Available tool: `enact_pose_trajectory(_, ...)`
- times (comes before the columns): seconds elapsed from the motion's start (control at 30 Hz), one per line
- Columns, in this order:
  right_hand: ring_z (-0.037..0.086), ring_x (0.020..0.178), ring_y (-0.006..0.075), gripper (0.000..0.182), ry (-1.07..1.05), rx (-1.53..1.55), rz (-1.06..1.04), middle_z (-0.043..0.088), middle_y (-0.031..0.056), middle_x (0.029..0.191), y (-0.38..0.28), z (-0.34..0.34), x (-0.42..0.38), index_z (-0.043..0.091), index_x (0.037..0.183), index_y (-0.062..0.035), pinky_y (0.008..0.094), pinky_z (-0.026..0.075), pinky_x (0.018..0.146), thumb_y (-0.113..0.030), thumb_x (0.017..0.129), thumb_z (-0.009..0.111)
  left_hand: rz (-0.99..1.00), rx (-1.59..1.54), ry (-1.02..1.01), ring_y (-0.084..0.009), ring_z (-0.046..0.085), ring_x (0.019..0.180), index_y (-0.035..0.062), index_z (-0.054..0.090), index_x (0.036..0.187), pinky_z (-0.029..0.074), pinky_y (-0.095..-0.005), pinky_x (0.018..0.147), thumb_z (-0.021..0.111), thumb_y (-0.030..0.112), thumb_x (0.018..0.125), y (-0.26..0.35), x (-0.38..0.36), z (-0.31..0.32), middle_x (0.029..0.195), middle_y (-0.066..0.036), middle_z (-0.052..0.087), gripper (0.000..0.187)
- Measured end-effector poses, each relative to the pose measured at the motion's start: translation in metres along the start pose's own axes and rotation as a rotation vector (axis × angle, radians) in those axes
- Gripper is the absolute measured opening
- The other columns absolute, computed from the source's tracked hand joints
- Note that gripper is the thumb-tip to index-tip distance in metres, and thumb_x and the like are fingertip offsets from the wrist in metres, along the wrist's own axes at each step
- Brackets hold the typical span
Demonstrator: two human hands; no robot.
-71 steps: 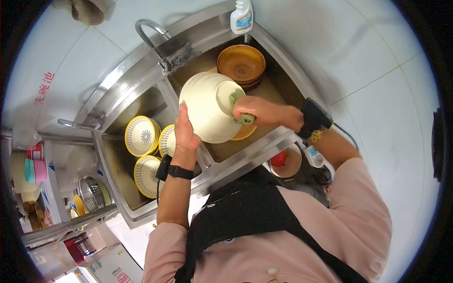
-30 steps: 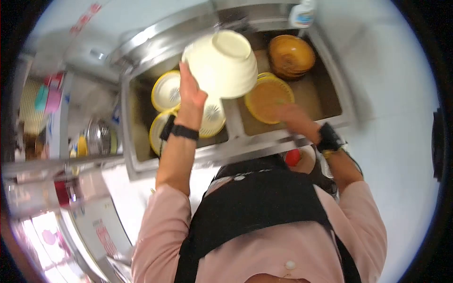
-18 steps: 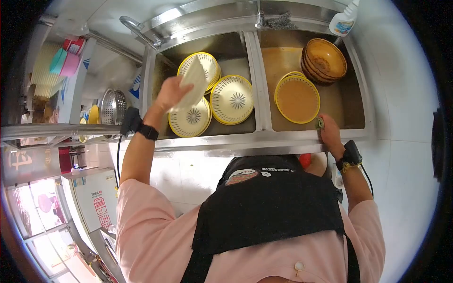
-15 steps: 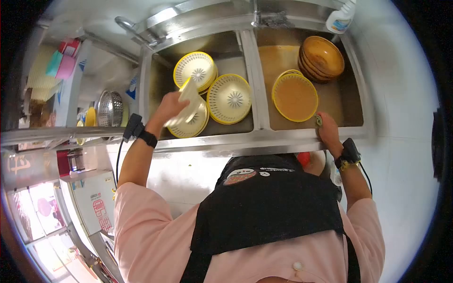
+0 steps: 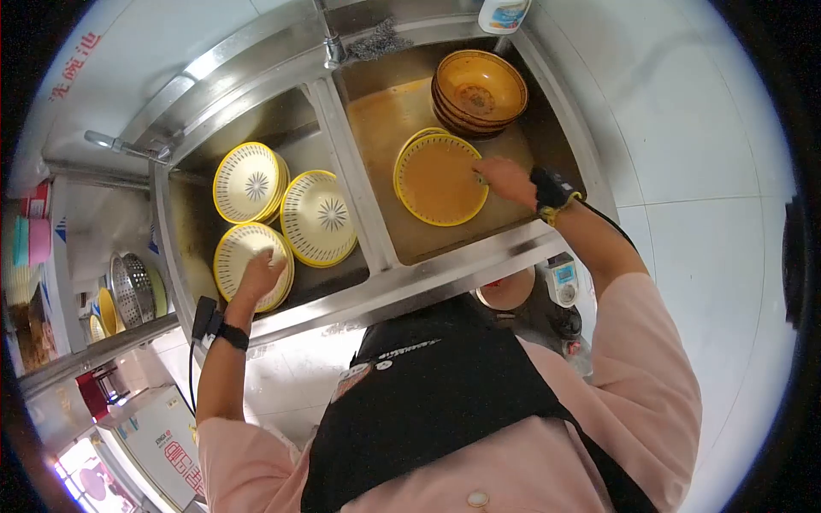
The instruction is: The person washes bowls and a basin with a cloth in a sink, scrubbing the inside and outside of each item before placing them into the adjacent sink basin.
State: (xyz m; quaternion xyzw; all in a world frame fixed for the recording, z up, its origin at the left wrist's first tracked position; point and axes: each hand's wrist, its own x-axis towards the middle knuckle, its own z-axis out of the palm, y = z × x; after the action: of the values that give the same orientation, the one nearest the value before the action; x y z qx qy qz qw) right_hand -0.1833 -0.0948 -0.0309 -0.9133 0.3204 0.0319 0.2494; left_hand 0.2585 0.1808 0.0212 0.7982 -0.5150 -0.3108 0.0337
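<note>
Left arm: my forearm reaches up and slightly right from the sleeve, over the front edge of the sink.
Left hand: my left hand (image 5: 261, 275) is palm down over the nearest stack of patterned bowls (image 5: 237, 255) in the left basin (image 5: 295, 115), fingers bent; I cannot tell whether they pinch a rim.
Right arm: bent at the elbow, forearm slanting up and left into the right basin (image 5: 534, 145).
Right hand: my right hand (image 5: 506, 179) has its fingers closed around a green cloth (image 5: 481, 179), mostly hidden, at the right rim of the yellow-rimmed bowl (image 5: 440, 181).
Yellow-rimmed bowl: in the right basin, holding brownish water, near the brown bowls (image 5: 481, 88).
</note>
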Motion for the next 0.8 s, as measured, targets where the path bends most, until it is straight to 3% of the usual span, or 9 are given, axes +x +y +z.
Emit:
enact_pose_trajectory(0.07, 0.054, 0.086, 0.0347, 0.030, -0.179, -0.063, 0.067, 0.054, 0.0214, 0.097, 0.006, 0.005, 0.009, 0.049, 0.104, -0.0042, 0.0414, 0.044, 0.073, -0.009, 0.075, 0.044, 0.073, -0.486, 0.006, -0.0249, 0.055, 0.091, -0.0038, 0.051, 0.101, 0.042, -0.0299, 0.079, 0.053, 0.022, 0.080, 0.076, 0.001, -0.022, 0.094, -0.017, 0.058, 0.033)
enact_pose_trajectory(0.13, 0.050, 0.097, 0.0334, 0.041, -0.395, -0.494, -0.349, 0.047, 0.0164, 0.111, 0.033, 0.044, 0.018, 0.050, 0.105, -0.0068, 0.0386, 0.043, 0.078, -0.007, 0.064, 0.054, 0.159, -0.814, -0.115, -0.0184, 0.055, 0.087, -0.0030, 0.051, 0.102, 0.043, -0.0276, 0.076, 0.052, 0.016, 0.081, 0.146, 0.002, -0.023, 0.092, -0.011, 0.057, 0.029)
enact_pose_trajectory(0.23, 0.050, 0.097, 0.0324, 0.041, -0.114, -0.087, -0.584, 0.044, 0.0152, 0.117, 0.092, 0.115, 0.029, 0.051, 0.105, -0.0087, 0.0369, 0.043, 0.080, -0.015, 0.066, 0.057, 0.031, -0.989, -0.257, -0.0167, 0.052, 0.092, 0.0013, 0.046, 0.110, 0.041, -0.0280, 0.079, 0.054, 0.017, 0.080, 0.240, 0.019, 0.014, 0.097, -0.009, 0.055, 0.035)
enact_pose_trajectory(0.3, 0.050, 0.096, 0.0317, 0.039, -0.281, -0.182, -0.255, 0.045, 0.0153, 0.114, 0.085, 0.108, 0.031, 0.051, 0.105, -0.0074, 0.0365, 0.042, 0.080, -0.015, 0.067, 0.055, -0.453, -0.975, -0.521, -0.0183, 0.049, 0.094, -0.0002, 0.046, 0.108, 0.040, -0.0310, 0.080, 0.052, 0.015, 0.080, 0.270, 0.058, 0.056, 0.103, -0.012, 0.051, 0.032)
enact_pose_trajectory(0.4, 0.050, 0.095, 0.0307, 0.036, -0.332, -0.135, 0.054, 0.048, 0.0154, 0.110, 0.074, 0.110, 0.039, 0.050, 0.104, -0.0053, 0.0360, 0.041, 0.081, -0.016, 0.070, 0.053, -0.471, -1.106, -0.233, -0.0178, 0.048, 0.088, 0.0020, 0.047, 0.106, 0.040, -0.0319, 0.073, 0.050, 0.012, 0.079, 0.274, 0.100, 0.143, 0.099, -0.012, 0.051, 0.029)
enact_pose_trajectory(0.47, 0.049, 0.094, 0.0300, 0.035, -0.290, -0.045, 0.159, 0.049, 0.0155, 0.107, 0.067, 0.117, 0.041, 0.050, 0.104, -0.0039, 0.0356, 0.040, 0.081, -0.017, 0.071, 0.052, -0.823, -1.092, -0.197, -0.0187, 0.051, 0.073, 0.0056, 0.049, 0.104, 0.042, -0.0340, 0.060, 0.048, 0.009, 0.079, 0.265, 0.136, 0.196, 0.088, -0.009, 0.054, 0.026)
enact_pose_trajectory(0.63, 0.049, 0.092, 0.0283, 0.033, -0.226, 0.468, 0.265, 0.053, 0.0157, 0.100, 0.053, 0.124, 0.043, 0.050, 0.103, -0.0004, 0.0347, 0.039, 0.081, -0.018, 0.075, 0.049, -0.953, -1.124, -0.186, -0.0207, 0.054, 0.062, 0.0073, 0.052, 0.101, 0.043, -0.0355, 0.047, 0.048, 0.009, 0.080, 0.254, 0.147, 0.217, 0.082, -0.009, 0.056, 0.022)
enact_pose_trajectory(0.73, 0.050, 0.090, 0.0277, 0.031, -0.423, 0.100, 0.001, 0.054, 0.0155, 0.098, 0.039, 0.121, 0.056, 0.051, 0.101, -0.0007, 0.0346, 0.039, 0.080, -0.017, 0.075, 0.051, -0.930, -1.216, -0.236, -0.0220, 0.058, 0.061, 0.0061, 0.052, 0.099, 0.047, -0.0365, 0.043, 0.047, 0.008, 0.080, 0.254, 0.156, 0.217, 0.086, -0.011, 0.057, 0.020)
enact_pose_trajectory(0.8, 0.050, 0.088, 0.0299, 0.028, -0.492, 0.547, 0.183, 0.055, 0.0165, 0.097, 0.006, 0.086, 0.054, 0.053, 0.099, -0.0014, 0.0343, 0.040, 0.078, -0.015, 0.074, 0.052, -0.923, -1.245, -0.251, -0.0224, 0.059, 0.060, 0.0057, 0.052, 0.098, 0.049, -0.0368, 0.042, 0.047, 0.007, 0.080, 0.251, 0.163, 0.226, 0.087, -0.012, 0.058, 0.019)
